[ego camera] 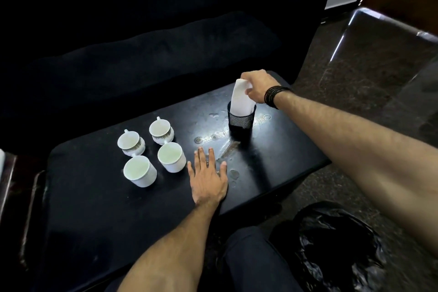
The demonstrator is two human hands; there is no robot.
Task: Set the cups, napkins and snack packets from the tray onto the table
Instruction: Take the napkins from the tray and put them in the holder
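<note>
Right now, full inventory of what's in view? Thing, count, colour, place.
cups: 4, white, clustered on the table's left part, upright
napkins: folded wad, white, standing in the mesh holder
mesh holder: 1, black, table's far right part
table: 1, black, centre
sofa: 1, dark, behind the table
plastic bag: 1, black, on the floor, lower right
left hand: flat on the table beside the cups
right hand: pinches the napkins' top; black bands at the wrist
</note>
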